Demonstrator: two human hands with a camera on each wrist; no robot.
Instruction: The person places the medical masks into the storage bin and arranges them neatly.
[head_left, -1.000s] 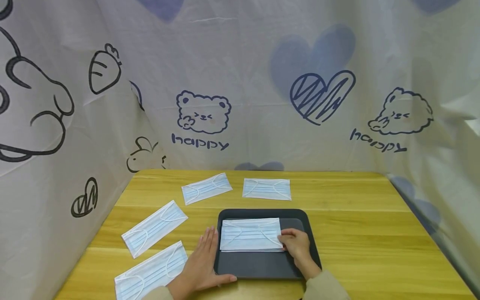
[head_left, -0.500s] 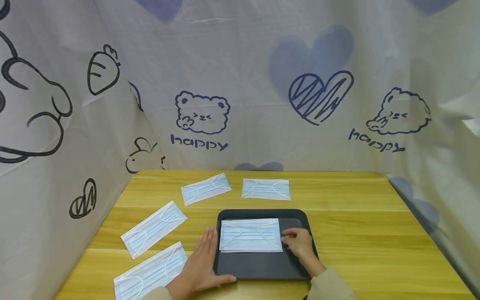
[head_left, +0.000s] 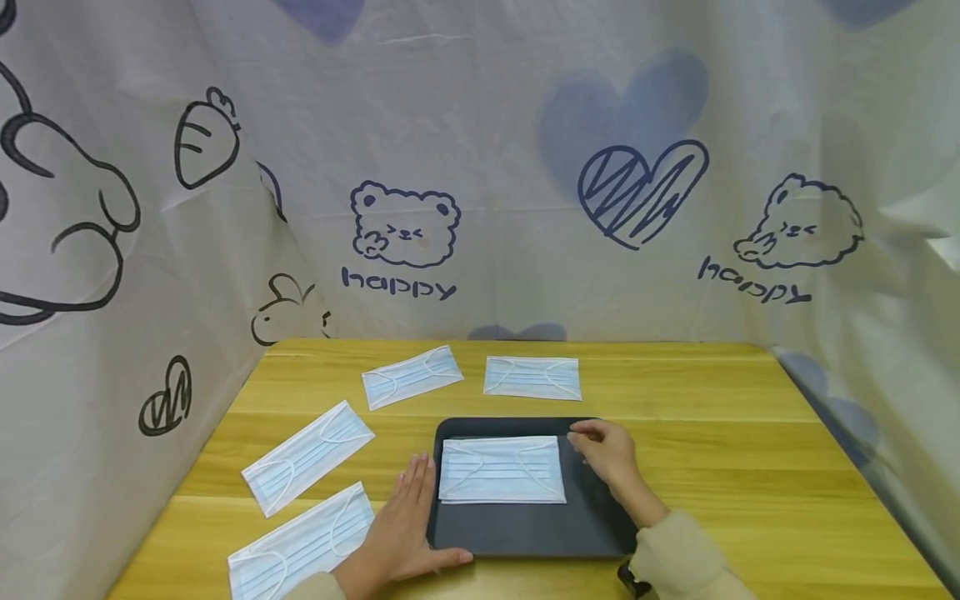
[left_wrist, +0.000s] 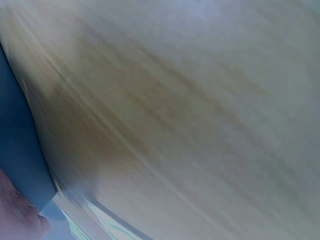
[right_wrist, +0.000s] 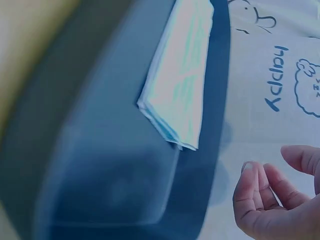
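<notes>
A dark grey rectangular tray (head_left: 525, 532) stands on the wooden table in the head view. In its upper left part lies a neat stack of light blue face masks (head_left: 501, 471), whose layered edges show in the right wrist view. My left hand (head_left: 397, 529) rests along the tray's left side, fingers straight and thumb stretched out at the near corner. Over the tray's far right corner is my right hand (head_left: 609, 454), with loosely bent fingers and nothing held. A gap separates thumb from fingers in the right wrist view, and the hand is apart from the masks.
Several single face masks lie spread on the table: one (head_left: 300, 542) beside my left hand, one (head_left: 307, 458) beyond it, and others (head_left: 412, 377) towards the back. A printed cloth (head_left: 510, 167) hangs behind and beside the table (head_left: 750, 467).
My right hand has let go of the mask stack's right edge and moved up and away towards the tray's far right corner. The left hand has stayed put.
</notes>
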